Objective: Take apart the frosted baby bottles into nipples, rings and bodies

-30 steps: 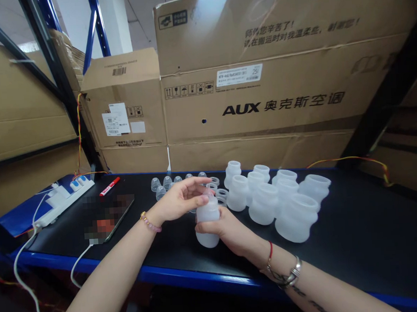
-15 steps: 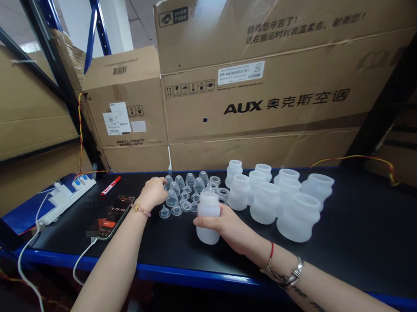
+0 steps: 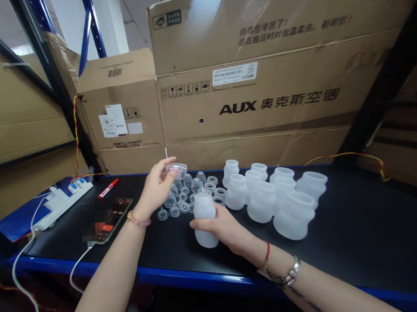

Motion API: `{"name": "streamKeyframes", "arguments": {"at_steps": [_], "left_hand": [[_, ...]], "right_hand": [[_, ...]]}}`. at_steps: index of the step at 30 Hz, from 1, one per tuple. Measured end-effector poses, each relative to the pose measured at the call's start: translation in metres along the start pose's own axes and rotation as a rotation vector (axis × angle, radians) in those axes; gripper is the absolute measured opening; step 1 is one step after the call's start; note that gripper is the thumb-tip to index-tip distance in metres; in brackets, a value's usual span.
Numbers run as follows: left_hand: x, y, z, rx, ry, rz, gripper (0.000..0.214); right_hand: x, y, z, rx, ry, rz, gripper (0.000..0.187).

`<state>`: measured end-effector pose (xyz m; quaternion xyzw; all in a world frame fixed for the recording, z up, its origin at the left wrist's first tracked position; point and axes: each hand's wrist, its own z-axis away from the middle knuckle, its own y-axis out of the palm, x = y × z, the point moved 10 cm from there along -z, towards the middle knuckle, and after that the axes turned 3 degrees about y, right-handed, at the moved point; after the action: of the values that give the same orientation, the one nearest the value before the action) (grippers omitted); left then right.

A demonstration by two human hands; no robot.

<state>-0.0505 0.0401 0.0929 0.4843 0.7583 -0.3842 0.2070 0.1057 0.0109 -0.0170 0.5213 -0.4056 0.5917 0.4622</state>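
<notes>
Gripping a frosted bottle (image 3: 205,220) in the right hand (image 3: 222,226), with the fingers curled around its middle and the grip closed snugly. Bottle standing upright just in front of the other parts, a clear tip (image 3: 203,192) showing at its top, its base low over the black table (image 3: 357,227), with contact impossible to make out. Raising the left hand (image 3: 156,186) above the table, just left of the bottle and well clear of it, fingers bent in a narrow hold on a clear nipple (image 3: 177,170), tilted on its side at the fingertips. Spreading out beneath that hand, a loose cluster of more nipples (image 3: 181,195), some upright, some tipped, with clear rings (image 3: 212,180) just beyond. Standing to the right, rows of frosted bodies (image 3: 261,201), close together, none touched. Lying left of the hands, a phone (image 3: 110,220) showing a timer, its cable (image 3: 79,265) trailing off the table edge, near a red marker (image 3: 108,188) and a white power strip (image 3: 63,205). Rising behind everything, stacked cardboard boxes (image 3: 246,87) printed AUX, beside blue shelf uprights (image 3: 87,34). Circling the left wrist, a beaded bracelet (image 3: 138,220); on the right, a red string (image 3: 267,251) and a silver bangle (image 3: 293,271).
</notes>
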Motion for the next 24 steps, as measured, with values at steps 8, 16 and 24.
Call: {"name": "streamKeyframes", "arguments": {"at_steps": [8, 16, 24], "left_hand": [[-0.038, 0.042, 0.017, 0.178, 0.132, 0.059, 0.035], [-0.035, 0.053, 0.024, 0.261, 0.087, 0.017, 0.04], [-0.032, 0.063, 0.028, 0.297, 0.036, -0.007, 0.043]], "right_hand": [[0.004, 0.0, 0.001, -0.008, -0.01, 0.057, 0.027], [-0.001, -0.002, 0.001, -0.032, 0.026, 0.02, 0.027], [-0.006, -0.006, -0.002, -0.064, 0.003, -0.049, 0.025]]}}
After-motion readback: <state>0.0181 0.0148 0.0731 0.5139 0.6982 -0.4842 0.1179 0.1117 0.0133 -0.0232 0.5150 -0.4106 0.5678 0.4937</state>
